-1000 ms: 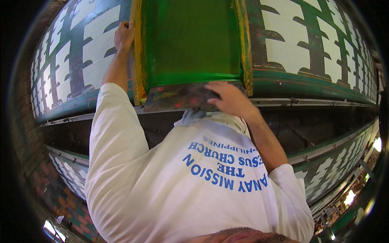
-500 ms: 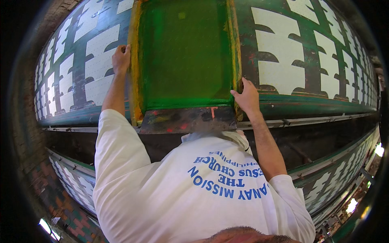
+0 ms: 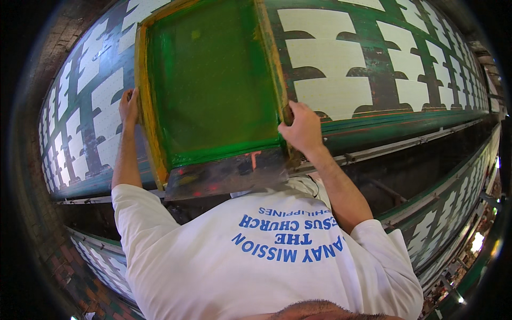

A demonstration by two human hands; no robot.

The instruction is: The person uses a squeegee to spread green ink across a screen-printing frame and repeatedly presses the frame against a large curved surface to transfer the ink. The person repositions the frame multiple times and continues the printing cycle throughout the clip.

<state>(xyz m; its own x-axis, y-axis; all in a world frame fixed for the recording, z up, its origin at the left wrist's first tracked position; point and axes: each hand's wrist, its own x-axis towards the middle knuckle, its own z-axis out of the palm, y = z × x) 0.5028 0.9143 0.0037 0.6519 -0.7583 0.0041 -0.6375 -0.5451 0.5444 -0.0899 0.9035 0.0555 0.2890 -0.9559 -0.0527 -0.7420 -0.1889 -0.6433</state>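
Observation:
A screen printing frame (image 3: 213,90) with green mesh and yellow-stained edges is in front of me, tilted slightly, its far end leaning left. My left hand (image 3: 129,108) is closed on its left edge, about halfway along. Nearer to me, my right hand (image 3: 302,127) grips the right edge close to the lower corner, thumb on top. A dark, paint-marked flap (image 3: 224,173) extends from the frame's near end toward my chest. Under and beside the frame lie notched white pieces (image 3: 328,53) in rows; the frame hides those beneath it.
The long dark-green table (image 3: 341,140) runs left to right, with a metal rail (image 3: 405,143) along its near edge. Behind me stands another table with similar white pieces (image 3: 426,240), across a dark gap. Brick-patterned floor (image 3: 74,272) shows at lower left.
Both hands and the frame have shifted left in view, and the frame now looks turned, its far end further left. More white pieces show on its right. Both hands keep their grip.

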